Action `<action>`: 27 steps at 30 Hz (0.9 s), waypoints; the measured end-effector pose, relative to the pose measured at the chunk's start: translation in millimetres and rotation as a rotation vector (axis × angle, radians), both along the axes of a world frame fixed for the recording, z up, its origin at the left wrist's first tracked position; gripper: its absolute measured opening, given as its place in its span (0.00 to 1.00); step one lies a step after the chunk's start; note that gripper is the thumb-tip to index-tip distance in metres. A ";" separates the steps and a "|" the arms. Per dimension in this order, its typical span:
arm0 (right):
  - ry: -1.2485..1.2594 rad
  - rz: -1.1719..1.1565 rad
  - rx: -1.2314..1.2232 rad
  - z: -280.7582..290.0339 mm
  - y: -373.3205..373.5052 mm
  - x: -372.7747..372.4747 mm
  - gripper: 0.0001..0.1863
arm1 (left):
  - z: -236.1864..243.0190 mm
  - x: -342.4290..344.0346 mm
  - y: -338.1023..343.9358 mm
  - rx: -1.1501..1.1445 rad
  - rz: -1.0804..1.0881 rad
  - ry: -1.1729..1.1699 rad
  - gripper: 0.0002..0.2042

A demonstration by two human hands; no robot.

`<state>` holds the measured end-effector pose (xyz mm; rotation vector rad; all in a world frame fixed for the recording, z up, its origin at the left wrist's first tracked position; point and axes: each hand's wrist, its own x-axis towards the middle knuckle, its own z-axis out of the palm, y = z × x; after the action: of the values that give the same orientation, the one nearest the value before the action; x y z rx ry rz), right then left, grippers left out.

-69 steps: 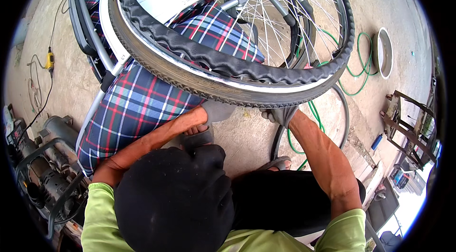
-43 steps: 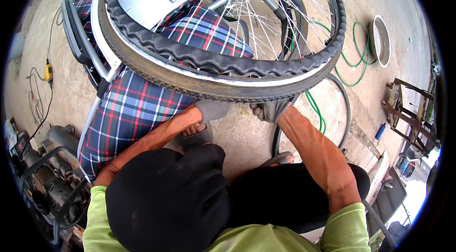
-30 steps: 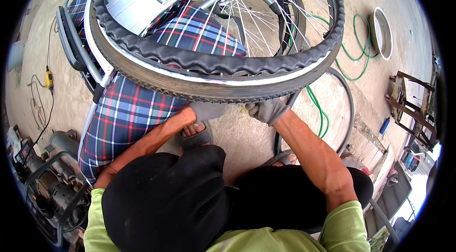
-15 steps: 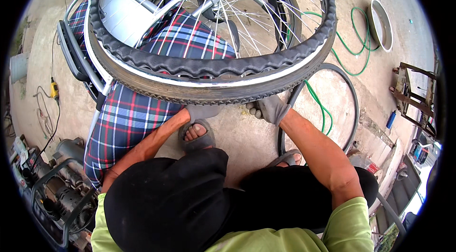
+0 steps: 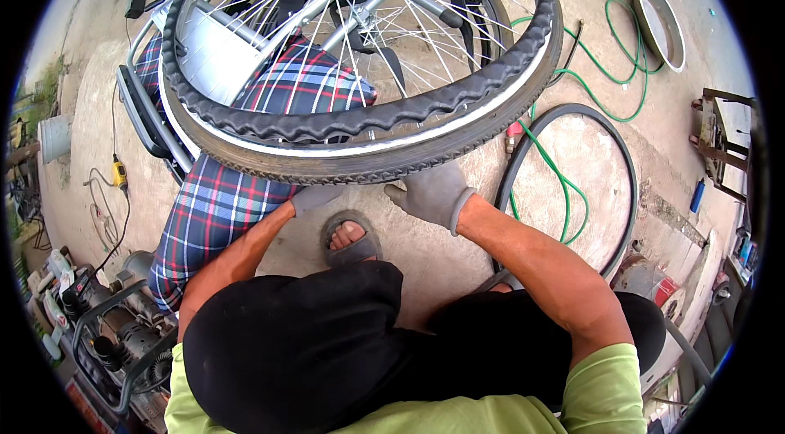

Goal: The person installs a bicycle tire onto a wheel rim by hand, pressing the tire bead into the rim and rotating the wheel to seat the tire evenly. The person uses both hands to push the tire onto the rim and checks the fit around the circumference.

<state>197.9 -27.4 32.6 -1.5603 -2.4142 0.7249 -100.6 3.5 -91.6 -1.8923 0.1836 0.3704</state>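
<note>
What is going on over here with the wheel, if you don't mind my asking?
A person crouching on the concrete is working on a bicycle wheel that lies flat over a plaid cloth. Both hands wear grey gloves. The right hand is at the near edge of the tyre, and the left hand reaches under that edge, mostly hidden. A second tyre lies loose on the rim. A black inner tube and a green hose lie on the ground to the right.

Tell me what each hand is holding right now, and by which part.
Both gloved hands are at the near lower edge of the tyre. The left hand reaches under it, grip hidden. The right hand rests against its sidewall; a closed grip cannot be told.
</note>
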 end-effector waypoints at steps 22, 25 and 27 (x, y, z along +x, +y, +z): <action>-0.090 0.232 -0.271 -25.7 39.2 54.5 0.32 | 2.5 -49.8 1.2 0.013 0.155 0.077 0.21; -0.065 0.241 -0.060 -23.7 37.7 60.5 0.32 | 2.3 -54.5 1.4 0.023 0.189 0.078 0.21; -0.081 0.268 -0.094 -30.4 48.1 69.9 0.31 | 0.2 -57.7 4.2 0.033 0.212 0.078 0.21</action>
<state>267.8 20.7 2.2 -1.3352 -2.7195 0.8479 -158.3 7.7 -91.4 -1.8711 0.0279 0.5884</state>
